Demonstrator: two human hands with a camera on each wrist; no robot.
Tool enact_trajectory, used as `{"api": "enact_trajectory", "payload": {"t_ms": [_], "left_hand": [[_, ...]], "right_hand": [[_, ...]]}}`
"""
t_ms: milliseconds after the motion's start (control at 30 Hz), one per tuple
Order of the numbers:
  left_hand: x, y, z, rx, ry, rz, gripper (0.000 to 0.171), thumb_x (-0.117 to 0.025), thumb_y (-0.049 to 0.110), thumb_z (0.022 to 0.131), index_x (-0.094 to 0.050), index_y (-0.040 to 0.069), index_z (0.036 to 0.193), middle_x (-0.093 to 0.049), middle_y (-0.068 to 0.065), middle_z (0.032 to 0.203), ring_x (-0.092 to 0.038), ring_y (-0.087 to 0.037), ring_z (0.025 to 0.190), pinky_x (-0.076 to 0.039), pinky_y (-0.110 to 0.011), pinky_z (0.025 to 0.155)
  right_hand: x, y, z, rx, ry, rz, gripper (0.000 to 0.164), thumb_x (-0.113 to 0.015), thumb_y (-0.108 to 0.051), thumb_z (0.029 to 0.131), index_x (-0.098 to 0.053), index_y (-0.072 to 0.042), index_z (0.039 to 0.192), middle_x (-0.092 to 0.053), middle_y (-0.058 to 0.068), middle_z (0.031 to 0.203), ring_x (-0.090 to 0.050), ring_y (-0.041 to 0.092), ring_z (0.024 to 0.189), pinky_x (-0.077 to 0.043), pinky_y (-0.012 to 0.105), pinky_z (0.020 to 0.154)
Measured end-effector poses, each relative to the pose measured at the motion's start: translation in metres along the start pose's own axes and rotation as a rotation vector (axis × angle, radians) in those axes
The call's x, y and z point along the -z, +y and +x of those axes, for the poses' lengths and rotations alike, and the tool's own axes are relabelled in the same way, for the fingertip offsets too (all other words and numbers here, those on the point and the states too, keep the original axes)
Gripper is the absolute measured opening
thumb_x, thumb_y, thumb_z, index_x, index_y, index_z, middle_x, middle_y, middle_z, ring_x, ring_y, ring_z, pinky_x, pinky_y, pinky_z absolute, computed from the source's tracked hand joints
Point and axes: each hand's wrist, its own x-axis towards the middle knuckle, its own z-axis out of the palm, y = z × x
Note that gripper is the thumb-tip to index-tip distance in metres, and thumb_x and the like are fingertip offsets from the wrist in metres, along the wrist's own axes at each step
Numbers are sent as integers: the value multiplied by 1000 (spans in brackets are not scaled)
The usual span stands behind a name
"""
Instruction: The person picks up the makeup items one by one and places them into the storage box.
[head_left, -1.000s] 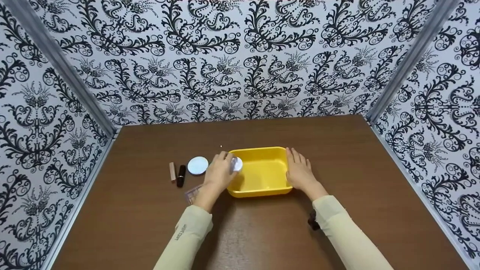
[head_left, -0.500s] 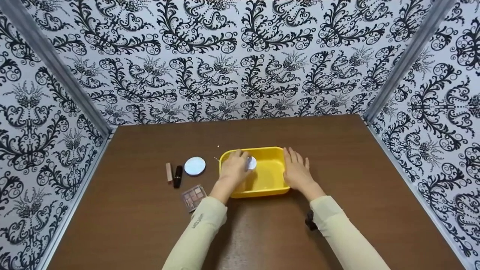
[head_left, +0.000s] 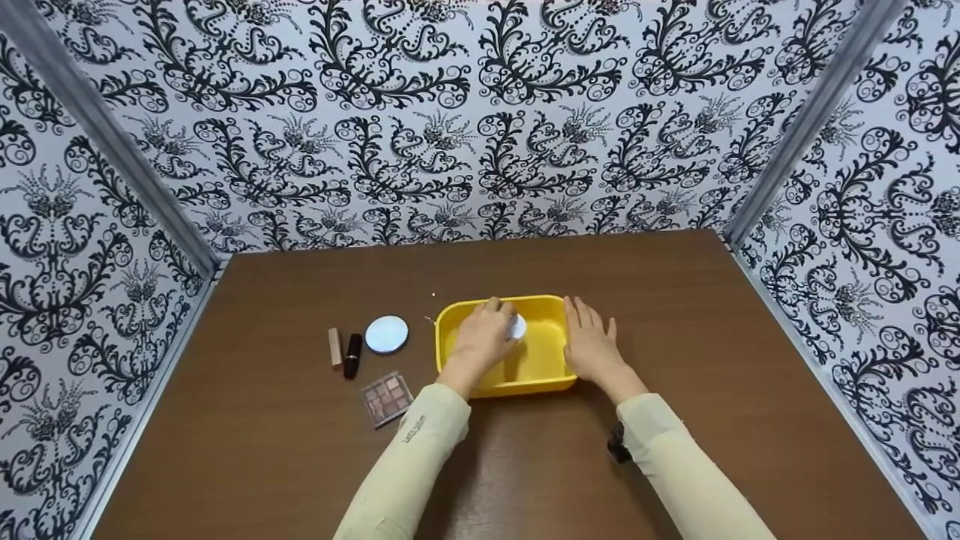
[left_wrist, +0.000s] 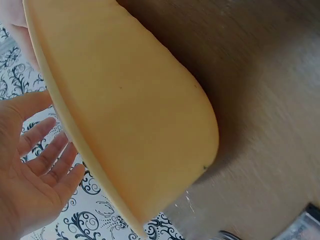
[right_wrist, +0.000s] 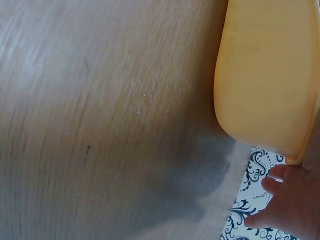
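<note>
A yellow plastic tub [head_left: 540,360] stands on the brown table between my hands. My left hand [head_left: 484,334] is over its left half and grips a small item with a round white face [head_left: 517,327]; the palm and fingers hide the rest of it. In the left wrist view the curled fingers of that left hand [left_wrist: 37,165] show beyond the tub's rim [left_wrist: 75,135]. My right hand [head_left: 592,345] rests against the tub's right end, its fingers extended along the rim. Below the rim, the right wrist view shows the tub's outer wall [right_wrist: 270,75].
Left of the tub lie a round pale blue-white disc [head_left: 387,334], a black lipstick tube [head_left: 352,356], a beige stick [head_left: 335,349] and an eyeshadow palette [head_left: 388,400] with a clear cover. Patterned panels [head_left: 450,135] enclose the table's back and sides.
My left hand has moved right, from the tub's left edge to over its inside, carrying the white-faced item. The eyeshadow palette has come out from behind the left arm. The right hand has stayed put.
</note>
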Motion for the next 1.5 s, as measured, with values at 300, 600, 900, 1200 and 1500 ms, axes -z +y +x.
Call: {"api": "enact_trajectory", "payload": {"t_ms": [300, 600, 900, 1200, 1500], "left_hand": [[-9, 10, 8, -9, -31, 25, 44, -76, 33, 85, -62, 14, 123, -62, -9, 120, -61, -25, 108, -58, -38, 86], [-16, 21, 16, -16, -73, 48, 46, -77, 36, 86, -63, 12, 124, -63, -11, 122, -60, -27, 111, -57, -39, 90], [-22, 30, 20, -32, -98, 69, 42, -73, 34, 89, -65, 12, 123, -63, -10, 122, -60, -26, 113, -55, -39, 96], [-29, 35, 26, -43, -122, 100, 44, -71, 35, 91, -63, 12, 127, -63, -10, 125, -60, -27, 115, -54, -39, 99], [-39, 42, 31, -66, -84, 100, 35, -70, 24, 92, -66, 9, 123, -65, -11, 119, -61, -28, 110, -56, -39, 94]], "right_hand": [[1, -3, -1, -12, -3, 12, 78, -52, -13, 97, -6, -8, 161, -11, 20, 167, -17, 42, 151, -7, 76, 116], [3, -4, -1, -22, -31, 15, 79, -53, -14, 99, -3, -10, 161, -9, 18, 167, -15, 42, 151, -5, 75, 116], [1, -4, 0, -21, -5, 5, 74, -48, -13, 100, -7, -8, 161, -14, 19, 166, -19, 42, 151, -8, 76, 116], [1, -6, 2, -42, -25, -9, 76, -50, -13, 99, -6, -10, 161, -13, 18, 166, -18, 41, 151, -7, 76, 116], [2, -6, 1, -43, -12, -21, 74, -49, -13, 99, -7, -9, 161, -16, 18, 166, -20, 40, 151, -10, 76, 116]]}}
